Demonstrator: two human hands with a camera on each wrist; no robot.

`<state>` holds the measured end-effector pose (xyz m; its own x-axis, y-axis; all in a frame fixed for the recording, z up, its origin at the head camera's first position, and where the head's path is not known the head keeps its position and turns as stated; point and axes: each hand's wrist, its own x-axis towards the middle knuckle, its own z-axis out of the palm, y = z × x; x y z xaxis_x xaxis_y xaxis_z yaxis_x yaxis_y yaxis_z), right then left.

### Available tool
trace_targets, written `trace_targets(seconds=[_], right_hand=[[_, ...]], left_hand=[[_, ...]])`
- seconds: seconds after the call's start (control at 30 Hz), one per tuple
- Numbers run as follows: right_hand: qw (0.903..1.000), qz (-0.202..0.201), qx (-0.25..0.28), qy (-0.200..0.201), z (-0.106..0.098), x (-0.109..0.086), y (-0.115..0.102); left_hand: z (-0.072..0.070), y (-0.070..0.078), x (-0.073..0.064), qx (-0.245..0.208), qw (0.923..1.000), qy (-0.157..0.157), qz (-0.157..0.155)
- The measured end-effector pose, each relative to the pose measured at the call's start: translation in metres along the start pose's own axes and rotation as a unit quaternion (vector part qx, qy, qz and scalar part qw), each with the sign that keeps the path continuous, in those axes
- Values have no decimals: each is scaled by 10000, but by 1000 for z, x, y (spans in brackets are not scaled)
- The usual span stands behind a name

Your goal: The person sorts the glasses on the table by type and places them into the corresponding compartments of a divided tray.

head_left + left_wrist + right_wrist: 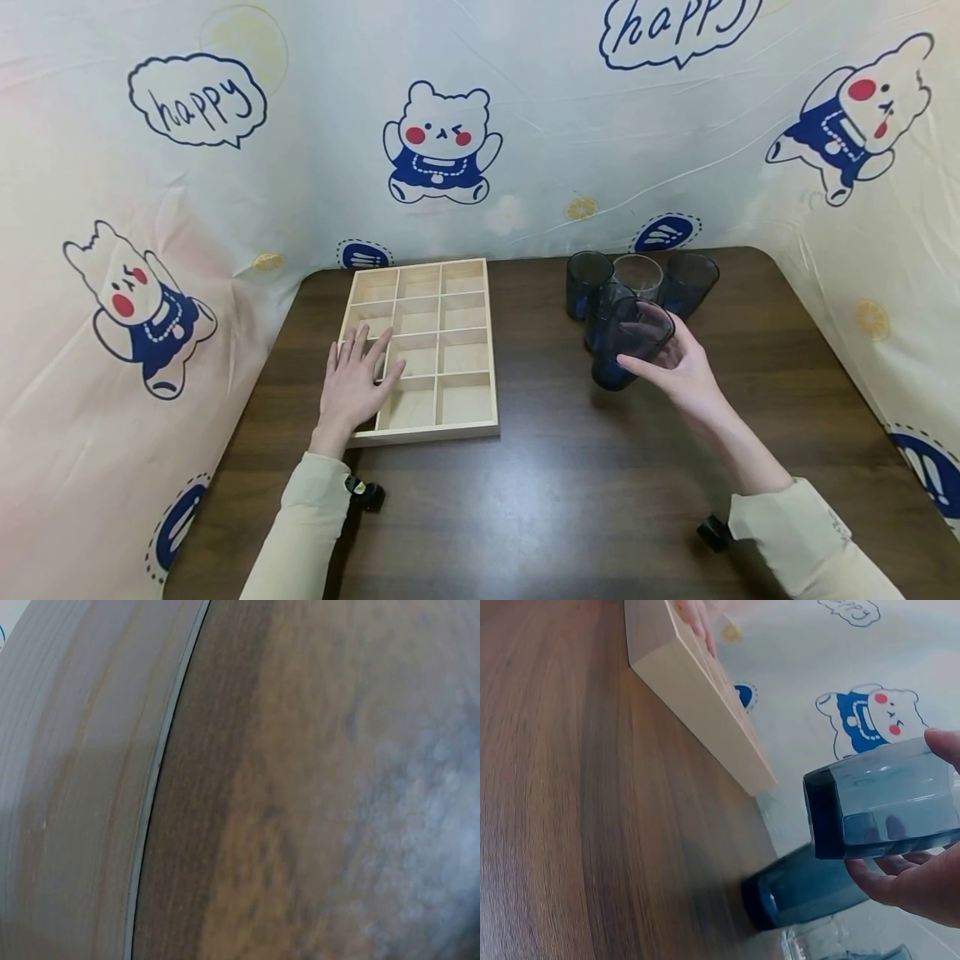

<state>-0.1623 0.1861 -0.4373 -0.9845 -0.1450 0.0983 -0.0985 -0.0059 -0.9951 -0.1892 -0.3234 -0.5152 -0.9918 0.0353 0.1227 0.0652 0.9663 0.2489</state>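
Observation:
My right hand (pixel 686 367) grips a blue tinted glass tumbler (pixel 630 337), thumb on one side and fingers on the other. In the right wrist view the held tumbler (pixel 889 802) is off the tabletop, its thick dark base toward the left. Behind it in the head view stand more blue tumblers (pixel 588 283) and a clear glass (pixel 639 271), partly overlapped. My left hand (pixel 356 387) rests with spread fingers on the left side of a pale wooden compartment tray (pixel 491 358). The left wrist view shows the tray's side (pixel 82 787) but no hand.
The dark wooden table (pixel 540 500) carries the tray at left and the glasses at right. A light cloth (pixel 525 125) printed with bears and lettering hangs behind and at both sides. Another blue tumbler (pixel 690 279) stands at the group's right, near the back edge.

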Motion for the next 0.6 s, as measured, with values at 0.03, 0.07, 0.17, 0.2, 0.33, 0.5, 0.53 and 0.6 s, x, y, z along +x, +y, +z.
trace_targets(seconds=[0.03,0.07,0.17,0.2,0.33,0.5,0.53,0.6], right_hand=[[10000,9,12,-20,2,1,0],[10000,21,18,-46,4,1,0],[9999,48,89,-103,10,4,0],[9999,45,85,-121,11,5,0],[9998,-9,117,-185,20,11,2],[9996,-10,80,-262,29,20,6],[9996,3,77,-282,31,22,6],[9995,14,77,-304,35,26,8]], left_hand=[[0,0,0,1,10000,-3,4],[-1,1,0,0,10000,-9,6],[-1,1,-1,-1,10000,-19,3],[-1,1,0,0,10000,-24,2],[-2,1,0,12,10000,-39,-25],[-1,1,1,22,10000,-26,-27],[0,1,1,23,10000,-16,-25],[1,1,1,6,10000,-1,-10]])
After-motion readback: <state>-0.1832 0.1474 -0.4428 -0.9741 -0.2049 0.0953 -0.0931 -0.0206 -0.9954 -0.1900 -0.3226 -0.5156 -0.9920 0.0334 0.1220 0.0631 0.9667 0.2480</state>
